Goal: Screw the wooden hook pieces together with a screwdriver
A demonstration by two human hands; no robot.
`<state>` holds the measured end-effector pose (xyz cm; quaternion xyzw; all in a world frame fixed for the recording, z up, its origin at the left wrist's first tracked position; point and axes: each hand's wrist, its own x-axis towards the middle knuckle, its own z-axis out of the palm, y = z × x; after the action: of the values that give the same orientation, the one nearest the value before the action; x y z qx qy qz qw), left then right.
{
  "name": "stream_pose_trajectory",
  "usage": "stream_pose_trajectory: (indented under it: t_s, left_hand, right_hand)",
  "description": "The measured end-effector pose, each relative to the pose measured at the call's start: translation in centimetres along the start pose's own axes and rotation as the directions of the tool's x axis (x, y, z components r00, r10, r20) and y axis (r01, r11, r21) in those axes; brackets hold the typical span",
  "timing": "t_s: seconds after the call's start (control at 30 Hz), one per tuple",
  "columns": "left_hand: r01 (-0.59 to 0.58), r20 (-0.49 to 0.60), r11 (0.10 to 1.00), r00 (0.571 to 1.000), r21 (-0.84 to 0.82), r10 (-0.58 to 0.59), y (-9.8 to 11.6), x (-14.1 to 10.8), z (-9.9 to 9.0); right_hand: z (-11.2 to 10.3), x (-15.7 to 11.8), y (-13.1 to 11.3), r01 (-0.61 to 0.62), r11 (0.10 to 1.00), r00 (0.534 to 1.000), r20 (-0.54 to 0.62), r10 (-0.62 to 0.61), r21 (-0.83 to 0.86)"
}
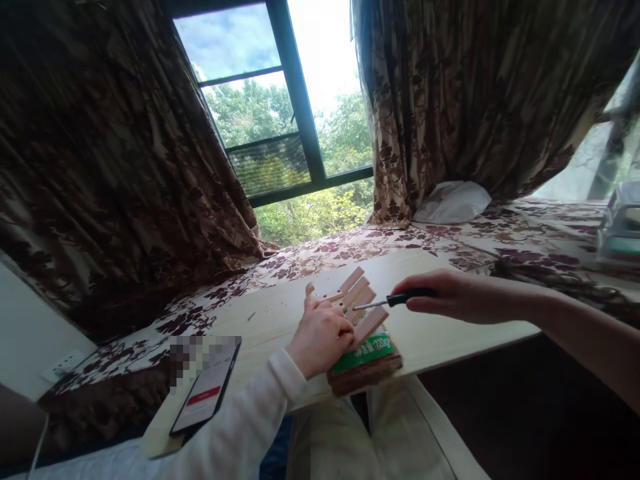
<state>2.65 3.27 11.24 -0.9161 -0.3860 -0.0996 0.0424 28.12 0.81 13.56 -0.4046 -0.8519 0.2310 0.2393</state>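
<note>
Several flat, pale wooden strips fan out on top of a green and brown packet near the table's front edge. My left hand is closed over the near ends of the strips and presses them down on the packet. In my right hand is a screwdriver with a black handle, held from the right. Its metal shaft points left, and the tip reaches the strips just beside my left fingers. What lies under my left palm is hidden.
A phone lies at the left end of the pale wooden board. Behind are floral cloth, dark patterned curtains and a window. A white bag sits back right; a clear box is at far right.
</note>
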Motion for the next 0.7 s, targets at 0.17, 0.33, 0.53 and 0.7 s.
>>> stream_pose_trajectory:
  t_s: [0.17, 0.33, 0.53, 0.7]
  left_hand:
    - [0.004, -0.062, 1.0, 0.998, 0.02, -0.002, -0.3, -0.1, 0.7]
    - [0.013, -0.103, 0.999, 0.995, 0.029, -0.01, -0.4, -0.2, 1.1]
    - [0.008, -0.097, 0.999, 0.995, 0.047, -0.003, -0.5, -0.3, 1.1]
    - [0.023, -0.107, 0.999, 0.994, 0.037, -0.019, -0.5, -0.3, 1.2]
  right_hand:
    - [0.4, 1.0, -2.1, 0.071, 0.981, 0.997, -0.012, -0.075, -0.179]
    - [1.0, 1.9, -2.5, 0.125, 0.951, 0.992, 0.003, -0.13, -0.283]
    - [1.5, 2.1, -2.7, 0.131, 0.943, 0.99, -0.015, -0.142, -0.305]
    - [1.8, 2.5, -2.4, 0.142, 0.948, 0.989, 0.001, -0.148, -0.283]
